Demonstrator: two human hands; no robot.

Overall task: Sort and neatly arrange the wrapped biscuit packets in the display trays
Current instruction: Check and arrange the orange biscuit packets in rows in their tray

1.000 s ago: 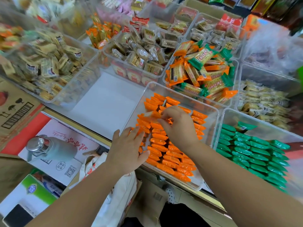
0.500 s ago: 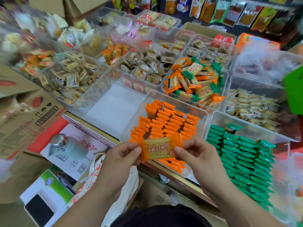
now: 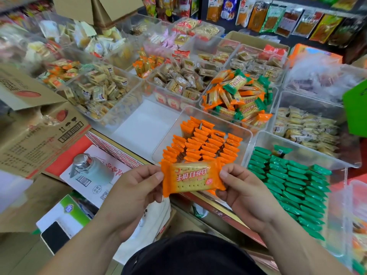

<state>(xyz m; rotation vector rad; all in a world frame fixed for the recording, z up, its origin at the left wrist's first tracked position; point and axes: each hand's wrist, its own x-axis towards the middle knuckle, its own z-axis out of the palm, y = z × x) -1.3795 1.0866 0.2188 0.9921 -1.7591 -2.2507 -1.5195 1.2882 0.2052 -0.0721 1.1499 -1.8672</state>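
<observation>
1 orange biscuit packet (image 3: 193, 179) newly lifted from tray (image 3: 216, 124) (label inverted); left hand (image 3: 131, 191), right hand (image 3: 244, 193) grips clamped on its ends; reseating pending.

— What sits at the left?
— A brown cardboard carton (image 3: 39, 135) with a printed barcode. Just beside it is a flat white box with red characters (image 3: 111, 187), and a pale frosted bottle with a shiny steel cap (image 3: 93, 171) lies on its side on that box.
— And nearer?
— A green-and-white box (image 3: 68, 212), with a black-screened phone (image 3: 55, 237) at its near end.
— Behind?
— Colourful snack bags (image 3: 278, 18) hang in a row on the back wall
</observation>
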